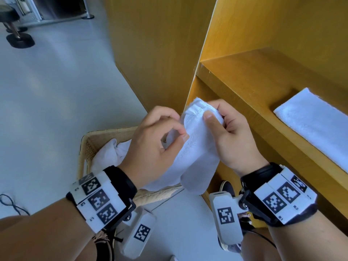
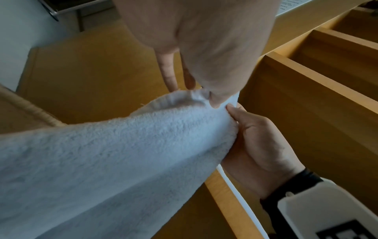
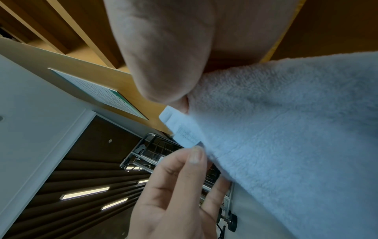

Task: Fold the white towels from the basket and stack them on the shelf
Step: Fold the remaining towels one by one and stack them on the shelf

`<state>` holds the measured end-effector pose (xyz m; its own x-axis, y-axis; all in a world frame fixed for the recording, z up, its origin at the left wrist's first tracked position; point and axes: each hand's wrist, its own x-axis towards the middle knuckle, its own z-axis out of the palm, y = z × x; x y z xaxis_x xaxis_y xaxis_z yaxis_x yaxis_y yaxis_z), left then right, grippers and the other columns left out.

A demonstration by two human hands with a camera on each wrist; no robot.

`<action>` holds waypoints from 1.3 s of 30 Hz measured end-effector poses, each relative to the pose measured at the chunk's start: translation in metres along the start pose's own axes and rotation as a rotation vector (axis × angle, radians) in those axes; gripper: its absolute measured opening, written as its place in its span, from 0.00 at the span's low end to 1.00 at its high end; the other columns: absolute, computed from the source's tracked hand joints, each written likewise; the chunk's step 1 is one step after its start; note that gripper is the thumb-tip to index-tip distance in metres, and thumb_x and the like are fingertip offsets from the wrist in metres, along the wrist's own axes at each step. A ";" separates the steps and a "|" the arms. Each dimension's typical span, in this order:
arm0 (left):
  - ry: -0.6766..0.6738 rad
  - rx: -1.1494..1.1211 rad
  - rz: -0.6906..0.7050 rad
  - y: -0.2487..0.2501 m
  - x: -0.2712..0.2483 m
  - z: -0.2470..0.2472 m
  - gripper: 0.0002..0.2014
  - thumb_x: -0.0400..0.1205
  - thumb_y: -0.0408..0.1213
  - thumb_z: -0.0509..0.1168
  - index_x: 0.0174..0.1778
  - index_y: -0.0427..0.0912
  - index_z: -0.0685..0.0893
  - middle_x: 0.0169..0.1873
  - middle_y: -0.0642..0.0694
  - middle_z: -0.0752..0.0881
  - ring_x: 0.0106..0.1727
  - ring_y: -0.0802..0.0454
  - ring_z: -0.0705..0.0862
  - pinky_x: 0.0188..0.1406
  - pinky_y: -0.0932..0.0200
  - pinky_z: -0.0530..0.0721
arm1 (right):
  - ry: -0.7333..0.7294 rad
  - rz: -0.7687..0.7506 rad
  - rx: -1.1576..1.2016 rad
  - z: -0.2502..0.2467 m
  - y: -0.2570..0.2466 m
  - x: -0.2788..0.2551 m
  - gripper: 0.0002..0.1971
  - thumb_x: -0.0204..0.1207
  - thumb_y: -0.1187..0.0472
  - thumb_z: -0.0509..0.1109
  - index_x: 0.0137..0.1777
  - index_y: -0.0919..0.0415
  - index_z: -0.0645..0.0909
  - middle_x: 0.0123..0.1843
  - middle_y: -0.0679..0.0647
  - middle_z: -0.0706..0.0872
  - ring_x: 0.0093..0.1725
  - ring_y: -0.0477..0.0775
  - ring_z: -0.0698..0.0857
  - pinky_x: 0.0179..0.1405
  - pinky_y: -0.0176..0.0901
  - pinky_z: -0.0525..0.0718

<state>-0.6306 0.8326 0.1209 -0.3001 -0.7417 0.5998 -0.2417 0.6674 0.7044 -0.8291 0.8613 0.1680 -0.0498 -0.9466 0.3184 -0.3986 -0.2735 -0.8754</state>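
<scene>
A white towel (image 1: 195, 147) hangs bunched between both hands, in front of the wooden shelf (image 1: 244, 87). My right hand (image 1: 231, 132) grips its top hem, thumb pressed on the front. My left hand (image 1: 156, 140) pinches the towel's left edge between thumb and forefinger. The lower end droops over the wicker basket (image 1: 105, 134), where more white towels (image 1: 111, 153) lie. A folded white towel (image 1: 316, 125) rests on the shelf at the right. In the left wrist view the towel (image 2: 114, 158) fills the lower left. The right wrist view shows its hem (image 3: 184, 132) at my fingertips.
The shelf unit's upright side panel (image 1: 160, 44) rises just behind the hands. Grey floor (image 1: 47, 100) spreads to the left, with a black stool base (image 1: 19, 41) far off. A dark cable (image 1: 11, 202) lies on the floor at the lower left. My shoes (image 1: 227, 187) stand under the shelf edge.
</scene>
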 end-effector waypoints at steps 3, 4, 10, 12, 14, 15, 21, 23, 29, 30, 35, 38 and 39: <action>0.004 -0.005 0.013 0.001 0.000 0.003 0.03 0.84 0.31 0.74 0.45 0.39 0.89 0.55 0.50 0.81 0.51 0.44 0.86 0.44 0.44 0.90 | 0.010 0.000 -0.018 0.000 0.000 0.000 0.09 0.92 0.57 0.63 0.56 0.53 0.86 0.46 0.66 0.87 0.46 0.73 0.83 0.46 0.72 0.85; 0.005 -0.027 -0.003 0.002 -0.001 0.004 0.03 0.84 0.31 0.74 0.45 0.40 0.88 0.54 0.50 0.82 0.50 0.43 0.87 0.43 0.46 0.90 | 0.016 0.001 -0.024 0.000 0.000 0.000 0.09 0.92 0.57 0.63 0.55 0.52 0.86 0.46 0.64 0.87 0.46 0.71 0.83 0.45 0.69 0.84; 0.006 -0.187 -0.234 0.003 -0.002 0.013 0.08 0.84 0.42 0.73 0.55 0.54 0.81 0.49 0.55 0.90 0.50 0.46 0.90 0.42 0.65 0.84 | 0.001 -0.001 -0.005 0.001 0.000 -0.001 0.09 0.91 0.58 0.64 0.53 0.53 0.86 0.45 0.62 0.87 0.46 0.69 0.83 0.44 0.64 0.84; -0.027 -0.171 -0.249 -0.002 0.000 0.015 0.06 0.83 0.45 0.72 0.53 0.57 0.83 0.47 0.56 0.88 0.45 0.47 0.87 0.41 0.66 0.80 | -0.007 -0.003 0.015 0.001 0.000 -0.001 0.09 0.90 0.58 0.64 0.52 0.53 0.86 0.46 0.61 0.88 0.47 0.69 0.84 0.47 0.66 0.84; -0.060 -0.100 -0.228 -0.006 0.002 0.015 0.03 0.82 0.49 0.72 0.48 0.59 0.85 0.47 0.55 0.83 0.41 0.47 0.82 0.40 0.64 0.78 | -0.017 -0.002 0.050 0.000 -0.001 -0.002 0.10 0.91 0.60 0.64 0.52 0.54 0.86 0.47 0.59 0.89 0.49 0.67 0.86 0.51 0.65 0.86; -0.069 -0.076 -0.225 -0.008 0.003 0.014 0.03 0.81 0.51 0.72 0.47 0.60 0.86 0.49 0.55 0.81 0.40 0.47 0.82 0.40 0.61 0.80 | -0.027 0.000 0.074 -0.001 -0.001 -0.002 0.10 0.91 0.61 0.63 0.52 0.56 0.86 0.47 0.59 0.90 0.50 0.68 0.87 0.53 0.66 0.86; -0.239 -0.275 -0.271 -0.014 0.010 0.008 0.03 0.84 0.50 0.71 0.45 0.60 0.86 0.51 0.56 0.87 0.54 0.52 0.87 0.57 0.41 0.84 | -0.115 0.032 0.166 -0.008 -0.004 -0.002 0.10 0.90 0.63 0.63 0.56 0.65 0.84 0.52 0.73 0.89 0.55 0.80 0.86 0.58 0.80 0.84; -0.283 -0.361 -0.279 -0.014 0.010 0.007 0.03 0.85 0.49 0.71 0.46 0.60 0.85 0.43 0.56 0.86 0.46 0.47 0.84 0.47 0.41 0.81 | -0.135 0.033 0.189 -0.010 -0.007 -0.002 0.09 0.90 0.63 0.63 0.54 0.62 0.85 0.50 0.66 0.91 0.51 0.71 0.88 0.53 0.67 0.88; -0.264 -0.404 -0.231 -0.006 0.009 0.006 0.04 0.87 0.51 0.70 0.47 0.61 0.85 0.39 0.58 0.82 0.41 0.55 0.79 0.40 0.53 0.76 | -0.150 0.037 0.277 -0.023 -0.011 -0.001 0.10 0.90 0.61 0.65 0.56 0.70 0.82 0.49 0.69 0.87 0.50 0.58 0.85 0.51 0.51 0.84; -0.259 -0.406 -0.233 -0.004 0.010 0.006 0.06 0.87 0.51 0.70 0.44 0.60 0.84 0.37 0.57 0.81 0.39 0.55 0.77 0.39 0.54 0.74 | -0.144 0.047 0.299 -0.025 -0.011 0.000 0.10 0.90 0.61 0.66 0.57 0.70 0.82 0.50 0.67 0.87 0.50 0.59 0.85 0.51 0.50 0.84; -0.371 -0.373 -0.199 0.008 0.010 0.001 0.20 0.88 0.49 0.67 0.31 0.51 0.70 0.28 0.58 0.66 0.30 0.59 0.64 0.32 0.67 0.63 | -0.116 0.073 0.359 -0.032 -0.013 -0.002 0.11 0.87 0.62 0.64 0.59 0.69 0.83 0.54 0.76 0.85 0.53 0.63 0.85 0.54 0.56 0.83; -0.509 -0.336 -0.204 0.010 0.008 -0.002 0.27 0.87 0.52 0.67 0.28 0.41 0.67 0.27 0.46 0.62 0.30 0.54 0.62 0.31 0.64 0.61 | -0.113 0.072 0.359 -0.034 -0.014 -0.002 0.09 0.88 0.62 0.64 0.58 0.67 0.83 0.55 0.75 0.86 0.54 0.64 0.87 0.55 0.57 0.84; -0.550 -0.324 -0.220 0.010 0.007 -0.002 0.28 0.86 0.54 0.67 0.26 0.43 0.66 0.27 0.47 0.62 0.30 0.54 0.62 0.30 0.63 0.61 | -0.111 0.070 0.360 -0.034 -0.014 -0.002 0.09 0.88 0.62 0.64 0.58 0.66 0.83 0.55 0.75 0.87 0.54 0.64 0.87 0.56 0.57 0.85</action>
<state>-0.6329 0.8344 0.1333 -0.7223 -0.6592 0.2092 -0.0879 0.3875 0.9177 -0.8544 0.8732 0.1920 0.0416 -0.9725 0.2290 -0.0499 -0.2309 -0.9717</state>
